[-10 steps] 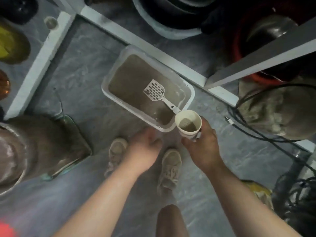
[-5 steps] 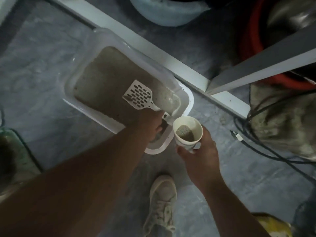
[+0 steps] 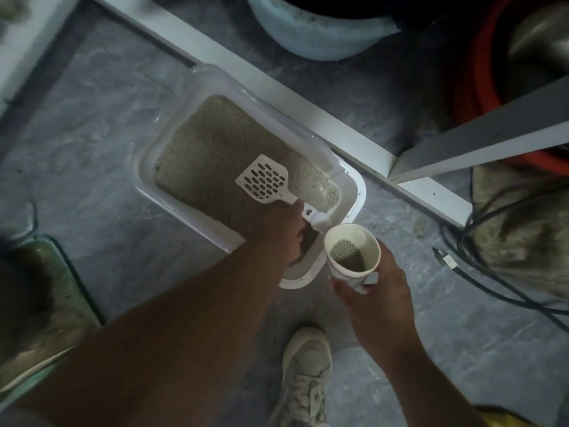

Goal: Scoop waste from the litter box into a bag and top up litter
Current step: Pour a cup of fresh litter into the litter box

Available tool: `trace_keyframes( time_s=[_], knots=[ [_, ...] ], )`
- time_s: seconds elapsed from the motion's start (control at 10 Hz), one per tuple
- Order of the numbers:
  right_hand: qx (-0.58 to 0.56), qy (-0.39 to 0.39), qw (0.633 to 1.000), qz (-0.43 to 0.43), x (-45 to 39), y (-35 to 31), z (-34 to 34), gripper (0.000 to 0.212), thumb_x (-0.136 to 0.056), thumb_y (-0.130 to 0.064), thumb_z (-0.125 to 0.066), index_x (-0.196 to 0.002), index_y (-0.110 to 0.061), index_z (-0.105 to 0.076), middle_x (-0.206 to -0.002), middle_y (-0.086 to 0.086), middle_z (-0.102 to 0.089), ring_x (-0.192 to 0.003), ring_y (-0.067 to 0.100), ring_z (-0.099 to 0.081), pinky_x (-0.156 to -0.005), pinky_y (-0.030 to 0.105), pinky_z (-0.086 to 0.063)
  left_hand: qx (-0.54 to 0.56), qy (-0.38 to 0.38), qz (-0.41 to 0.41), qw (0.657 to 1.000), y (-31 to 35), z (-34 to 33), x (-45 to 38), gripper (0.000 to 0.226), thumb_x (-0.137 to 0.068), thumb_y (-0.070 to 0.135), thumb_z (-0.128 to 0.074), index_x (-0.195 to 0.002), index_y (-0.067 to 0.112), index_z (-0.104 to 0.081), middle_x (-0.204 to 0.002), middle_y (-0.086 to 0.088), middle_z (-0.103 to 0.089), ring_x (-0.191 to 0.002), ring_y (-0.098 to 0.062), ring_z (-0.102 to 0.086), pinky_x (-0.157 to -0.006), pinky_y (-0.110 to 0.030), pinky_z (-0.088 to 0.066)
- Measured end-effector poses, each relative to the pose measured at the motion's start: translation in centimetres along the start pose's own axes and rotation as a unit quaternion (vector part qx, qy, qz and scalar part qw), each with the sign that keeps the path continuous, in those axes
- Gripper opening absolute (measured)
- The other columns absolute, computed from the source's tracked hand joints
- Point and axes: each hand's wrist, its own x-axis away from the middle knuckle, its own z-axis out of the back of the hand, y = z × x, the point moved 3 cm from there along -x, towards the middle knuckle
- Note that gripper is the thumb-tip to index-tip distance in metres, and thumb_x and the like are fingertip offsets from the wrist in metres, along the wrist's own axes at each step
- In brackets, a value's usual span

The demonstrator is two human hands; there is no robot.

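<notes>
A white litter box [image 3: 144, 167] lies on the grey floor, filled with beige litter [image 3: 212, 149]. A white slotted scoop [image 3: 264, 180] rests flat on the litter, its handle pointing toward the box's near right corner. My left hand [image 3: 283, 232] reaches into that corner and is closed around the scoop's handle. Just right of the box, my right hand [image 3: 375, 297] holds a white paper cup [image 3: 354, 263] with a small heap of grey litter inside. No bag is visible.
A white shelf frame [image 3: 308, 106] runs diagonally behind the box, with a pale blue tub [image 3: 314, 35] and a red basin [image 3: 468, 87] beyond it. Black cables [image 3: 480, 272] lie on the right. A green-rimmed tray [image 3: 61, 288] sits at left. My shoe [image 3: 304, 374] stands below.
My left hand went forward from near my shoes into the box's near corner and closed on the scoop handle. The view leaned closer. The cup stayed in my right hand.
</notes>
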Motion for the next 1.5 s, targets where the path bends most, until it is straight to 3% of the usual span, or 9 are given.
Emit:
trace_keyframes(
  time_s=[0.1, 0.2, 0.4, 0.5, 0.7, 1.0, 1.2, 1.4, 1.5],
  knots=[
    [-0.007, 0.012, 1.0, 0.0, 0.5, -1.3, 1.0, 0.064, -0.062, -0.032, -0.083, -0.12, -0.043, -0.057, -0.11, -0.02, -0.068, -0.107, 0.019, -0.064, -0.09, 0.051, -0.054, 0.072, -0.008, -0.004, 0.997, 0.8, 2.2, 3.0, 0.042, -0.097, 0.032, -0.063, -0.134, 0.013, -0.056, -0.125, -0.012, -0.065, -0.11, -0.028, -0.066, -0.09, -0.04, -0.057],
    [-0.008, 0.007, 1.0, -0.007, 1.0, -2.2, 1.6, 0.068, -0.064, -0.024, -0.087, -0.121, -0.046, -0.055, -0.111, -0.018, -0.067, -0.109, 0.022, -0.062, -0.091, 0.05, -0.054, 0.11, -0.034, 0.015, 0.993, 1.7, 4.3, 5.1, 0.035, -0.1, 0.025, -0.058, -0.129, 0.005, -0.054, -0.105, -0.009, -0.062, -0.092, -0.021, -0.063, -0.08, -0.039, -0.06],
    [-0.019, -0.003, 1.0, -0.024, 1.4, -2.3, 1.3, 0.07, -0.066, -0.016, -0.089, -0.123, -0.04, -0.057, -0.113, -0.015, -0.066, -0.114, 0.023, -0.058, -0.09, 0.037, -0.053, 0.175, -0.042, 0.048, 0.983, 4.4, 7.6, 8.1, 0.028, -0.102, 0.011, -0.055, -0.127, 0.001, -0.052, -0.111, -0.02, -0.058, -0.082, -0.026, -0.061, -0.053, -0.039, -0.062],
    [-0.015, -0.009, 0.999, -0.026, 1.6, -2.2, 0.7, 0.07, -0.068, -0.019, -0.089, -0.127, -0.037, -0.058, -0.114, -0.013, -0.068, -0.113, 0.025, -0.06, -0.091, 0.039, -0.055, -0.084, 0.027, -0.04, 0.995, 4.5, 9.2, 7.9, 0.015, -0.102, 0.021, -0.055, -0.107, 0.006, -0.057, -0.1, -0.014, -0.063, -0.081, -0.028, -0.067, -0.07, -0.042, -0.062],
    [-0.018, -0.004, 1.0, -0.023, 1.9, -2.3, -0.4, 0.06, -0.068, -0.025, -0.089, -0.12, -0.036, -0.06, -0.108, -0.016, -0.07, -0.107, 0.023, -0.063, -0.091, 0.048, -0.054, -0.416, 0.137, -0.228, 0.87, 5.3, 12.8, 5.9, 0.029, -0.099, 0.036, -0.058, -0.097, 0.01, -0.072, -0.075, -0.003, -0.068, -0.069, -0.023, -0.072, -0.059, -0.031, -0.059],
    [-0.051, -0.015, 0.997, -0.048, 3.0, -2.3, -2.7, 0.065, -0.068, -0.029, -0.09, -0.125, -0.035, -0.059, -0.116, -0.02, -0.064, -0.112, 0.008, -0.061, -0.093, 0.043, -0.056, -0.522, 0.144, -0.281, 0.793, 6.9, 14.3, 6.7, 0.045, -0.078, 0.013, -0.08, -0.119, 0.015, -0.062, -0.097, 0.0, -0.062, -0.09, -0.021, -0.061, -0.068, -0.027, -0.047],
    [0.012, -0.008, 0.999, -0.034, 3.4, -1.9, -3.7, 0.069, -0.07, -0.027, -0.089, -0.131, -0.024, -0.057, -0.114, -0.009, -0.061, -0.108, 0.012, -0.061, -0.09, 0.036, -0.055, -0.519, 0.164, -0.302, 0.782, 6.2, 15.2, 6.2, 0.038, -0.082, 0.02, -0.073, -0.119, 0.018, -0.064, -0.104, -0.004, -0.064, -0.099, -0.028, -0.064, -0.083, -0.036, -0.052],
    [0.088, -0.066, 0.994, -0.018, 3.1, -1.0, -5.3, 0.076, -0.072, -0.029, -0.087, -0.138, -0.018, -0.05, -0.117, -0.001, -0.057, -0.104, 0.009, -0.053, -0.079, 0.009, -0.039, -0.494, 0.149, -0.317, 0.796, 5.0, 15.7, 4.5, 0.047, -0.084, 0.025, -0.076, -0.125, 0.017, -0.056, -0.109, 0.003, -0.05, -0.095, -0.021, -0.059, -0.078, -0.035, -0.052],
    [0.112, -0.082, 0.99, -0.019, 3.5, -0.8, -6.3, 0.078, -0.073, -0.032, -0.085, -0.14, -0.019, -0.047, -0.111, 0.0, -0.053, -0.101, 0.015, -0.055, -0.079, 0.022, -0.044, -0.493, 0.151, -0.322, 0.794, 4.8, 15.9, 4.1, 0.046, -0.084, 0.024, -0.075, -0.125, 0.015, -0.056, -0.11, 0.003, -0.047, -0.093, -0.018, -0.055, -0.078, -0.032, -0.047]
  ],
)
